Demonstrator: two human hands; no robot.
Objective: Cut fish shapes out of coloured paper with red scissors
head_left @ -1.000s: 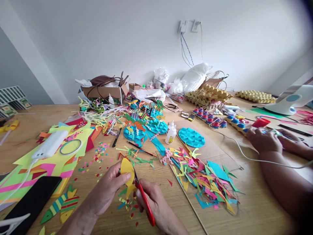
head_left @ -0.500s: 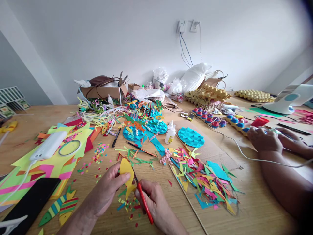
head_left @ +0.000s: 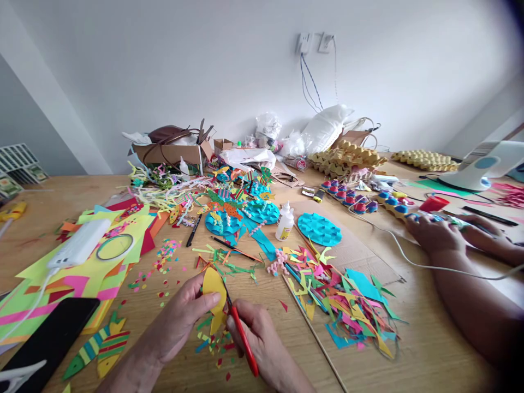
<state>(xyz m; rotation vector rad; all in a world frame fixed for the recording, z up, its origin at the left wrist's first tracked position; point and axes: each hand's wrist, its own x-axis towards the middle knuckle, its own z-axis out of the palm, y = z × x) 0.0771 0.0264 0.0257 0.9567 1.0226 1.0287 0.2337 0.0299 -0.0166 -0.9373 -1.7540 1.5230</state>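
My left hand pinches a yellow paper fish between thumb and fingers, its tail pointing down. In my right hand are red-handled scissors, their dark blades along the fish's right edge near the tail. My fingers partly hide the handles. Below the fish, tiny paper bits lie scattered on the wooden table. Two striped paper fish, one green and blue, one yellow and red, rest left of my left forearm.
A heap of paper scraps and a thin wooden stick lie to the right. White glue bottles stand behind my hands. At left are a black phone and coloured sheets. A co-worker's hands hold painted egg-carton pieces at right.
The fish and scissors have shifted very slightly right and down, still in my hands. At right, the co-worker's nearer hand has moved a little left.
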